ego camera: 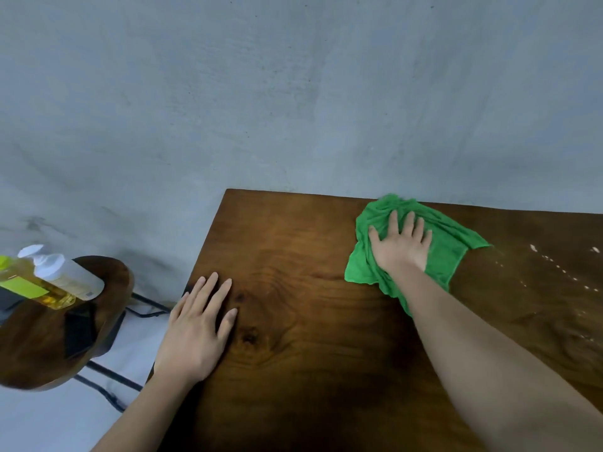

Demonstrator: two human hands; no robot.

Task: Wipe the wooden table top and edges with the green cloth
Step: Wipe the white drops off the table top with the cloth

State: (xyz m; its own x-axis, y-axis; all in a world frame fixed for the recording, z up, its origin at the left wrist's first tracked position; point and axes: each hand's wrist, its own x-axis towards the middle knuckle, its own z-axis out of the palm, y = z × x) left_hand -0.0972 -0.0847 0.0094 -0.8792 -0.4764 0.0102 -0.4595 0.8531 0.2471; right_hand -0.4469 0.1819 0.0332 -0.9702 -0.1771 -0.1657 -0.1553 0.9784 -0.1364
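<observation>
Our right hand (403,246) is flat on the green cloth (452,256), fingers straight & spread, pressing it to the table (310,370) by the far edge, upper right of centre. Left hand (195,331) lies open, palm down on the wood at lower left-centre; it holds nothing, prob. just bracing. Progress: approx mid-job, we reckon. Wood at centre & left looks clean. White specks (561,272) w/ a dusty smear sit at far right, just past the cloth, so that part's left. Edges: can't tell if wiped. Bottles (49,282) lie on a stool (29,337) at left, off the table.
</observation>
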